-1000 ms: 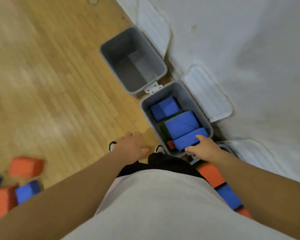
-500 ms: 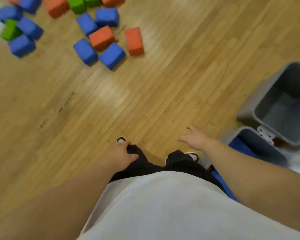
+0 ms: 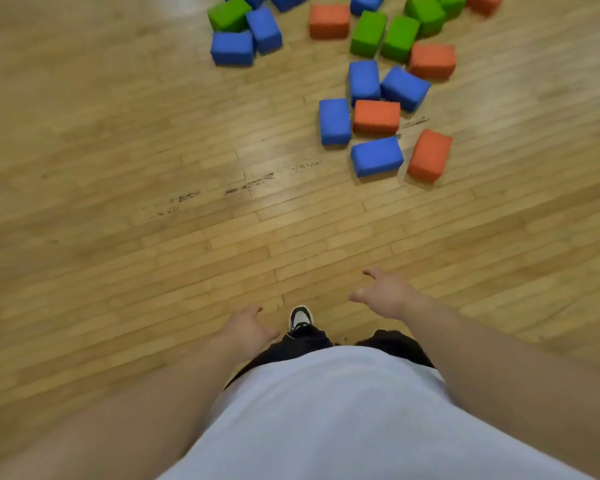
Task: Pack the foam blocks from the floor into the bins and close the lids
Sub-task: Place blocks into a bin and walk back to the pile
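Observation:
Several foam blocks in blue, orange and green lie scattered on the wooden floor at the top of the head view. Nearest to me are a blue block (image 3: 377,156) and an orange block (image 3: 429,155); behind them sit an orange block (image 3: 376,116) and a blue block (image 3: 334,121). Green blocks (image 3: 368,33) lie farther back. My left hand (image 3: 246,329) hangs empty by my hip with loose fingers. My right hand (image 3: 385,293) is held out low in front of me, fingers spread, holding nothing. No bin is in view.
Bare wooden floor (image 3: 153,202) stretches between me and the blocks, with dark scuff marks (image 3: 250,183) across it. One shoe (image 3: 300,318) shows below my left hand.
My right hand has left the blue block in the bin. My view has turned away from the bins toward the block pile, which now lies ahead and closer.

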### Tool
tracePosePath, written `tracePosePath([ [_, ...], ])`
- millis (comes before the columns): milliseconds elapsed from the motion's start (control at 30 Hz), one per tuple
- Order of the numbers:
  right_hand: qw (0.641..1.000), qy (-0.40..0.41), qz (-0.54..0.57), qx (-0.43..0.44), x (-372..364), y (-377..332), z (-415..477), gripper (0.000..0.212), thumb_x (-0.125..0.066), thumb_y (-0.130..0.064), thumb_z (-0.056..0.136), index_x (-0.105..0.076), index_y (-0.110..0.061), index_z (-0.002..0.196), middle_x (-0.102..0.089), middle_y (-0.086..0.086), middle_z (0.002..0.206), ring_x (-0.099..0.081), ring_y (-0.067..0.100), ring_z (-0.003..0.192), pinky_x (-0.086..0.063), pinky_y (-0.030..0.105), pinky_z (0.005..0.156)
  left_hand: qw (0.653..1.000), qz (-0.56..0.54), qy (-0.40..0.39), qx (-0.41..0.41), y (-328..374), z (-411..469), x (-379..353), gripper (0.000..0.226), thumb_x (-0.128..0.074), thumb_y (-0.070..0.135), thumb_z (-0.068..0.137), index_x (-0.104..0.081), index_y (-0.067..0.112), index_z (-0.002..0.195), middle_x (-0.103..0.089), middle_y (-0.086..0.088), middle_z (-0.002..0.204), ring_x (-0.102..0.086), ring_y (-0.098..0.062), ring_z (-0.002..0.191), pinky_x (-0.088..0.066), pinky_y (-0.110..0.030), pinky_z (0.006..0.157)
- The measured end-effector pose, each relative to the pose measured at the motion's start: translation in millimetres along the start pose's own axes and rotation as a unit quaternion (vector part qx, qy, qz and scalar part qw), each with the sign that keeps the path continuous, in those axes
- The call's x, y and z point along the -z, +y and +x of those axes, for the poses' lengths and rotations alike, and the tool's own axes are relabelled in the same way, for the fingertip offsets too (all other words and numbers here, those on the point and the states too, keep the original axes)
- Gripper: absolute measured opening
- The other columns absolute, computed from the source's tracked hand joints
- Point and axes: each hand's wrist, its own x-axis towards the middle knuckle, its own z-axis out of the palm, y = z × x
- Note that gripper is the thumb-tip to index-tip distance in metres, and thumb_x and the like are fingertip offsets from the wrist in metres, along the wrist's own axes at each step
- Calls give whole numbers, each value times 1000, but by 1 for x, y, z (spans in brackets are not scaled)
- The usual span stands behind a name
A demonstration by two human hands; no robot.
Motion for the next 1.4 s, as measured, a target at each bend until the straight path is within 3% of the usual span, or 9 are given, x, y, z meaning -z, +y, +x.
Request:
tracePosePath([
  [133, 999, 14, -19, -28, 14, -41, 24, 81, -71, -46, 87, -35, -23, 156, -45, 9, 154, -47, 29, 136, -41, 40, 110, 999, -30, 14, -27, 14, 30, 50, 77, -67, 49, 92, -34, 21, 156, -36, -11, 157, -52, -26, 128, -43, -29, 94],
  [267, 998, 15, -26, -52, 43, -81, 61, 78, -71, -44, 88, -39, -16, 154, -47, 10, 153, -48, 28, 136, -39, 35, 108, 995, -51, 40, -72, 53, 64, 113, 76, -66, 51, 91, -34, 25, 156, -38, -6, 156, -61, -22, 112, -48, -30, 90],
  [500, 996, -8, -42, -84, 116, -193, 167, 77, -72, -40, 86, -42, -14, 152, -54, 10, 146, -53, 27, 128, -43, 34, 102, 987, -123, 71, -79, 103, 152, 250, 73, -66, 50, 92, -34, 31, 155, -34, -1, 157, -54, -22, 117, -48, -34, 95],
  [667, 990, -38, -126, -53, 161, -330, 237, 76, -69, -44, 89, -39, -17, 154, -56, 11, 143, -51, 29, 130, -40, 34, 102, 982, -175, 68, 6, 87, 191, 332, 74, -66, 50, 92, -34, 29, 155, -34, -4, 157, -45, -25, 133, -41, -34, 105],
  [767, 984, -51, -167, 15, 177, -432, 273, 75, -66, -46, 93, -36, -17, 155, -51, 10, 148, -47, 30, 135, -38, 36, 108, 967, -228, 90, 61, 65, 215, 380, 67, -68, 46, 91, -43, 25, 149, -43, -6, 150, -52, -23, 122, -44, -32, 94],
  [933, 978, -64, -172, 103, 184, -597, 325, 71, -63, -45, 96, -36, -18, 156, -57, 9, 132, -54, 21, 104, -44, 32, 96, 932, -312, 109, 149, 27, 263, 470, 71, -70, 44, 90, -41, 25, 152, -42, -10, 154, -54, -32, 127, -46, -37, 93],
  [1067, 983, -59, -140, 104, 187, -691, 381, 71, -65, -44, 94, -37, -21, 155, -51, 9, 146, -51, 28, 125, -41, 37, 102, 929, -320, 98, 160, 5, 324, 555, 73, -70, 44, 91, -40, 23, 153, -48, -12, 151, -57, -30, 125, -45, -36, 98],
  [1167, 989, -57, -117, 70, 197, -754, 409, 70, -66, -46, 93, -38, -24, 153, -56, 8, 138, -52, 23, 111, -41, 34, 94, 937, -301, 75, 163, -1, 362, 636, 75, -72, 46, 88, -42, 22, 152, -51, -11, 148, -57, -28, 124, -45, -32, 96],
  [1400, 998, -28, -63, 7, 254, -839, 463, 71, -66, -46, 91, -40, -22, 153, -57, 8, 137, -53, 28, 126, -42, 35, 101, 975, -207, 38, 72, 78, 444, 815, 73, -68, 42, 93, -36, 21, 155, -54, -11, 144, -51, -8, 72, -46, -26, 66],
])
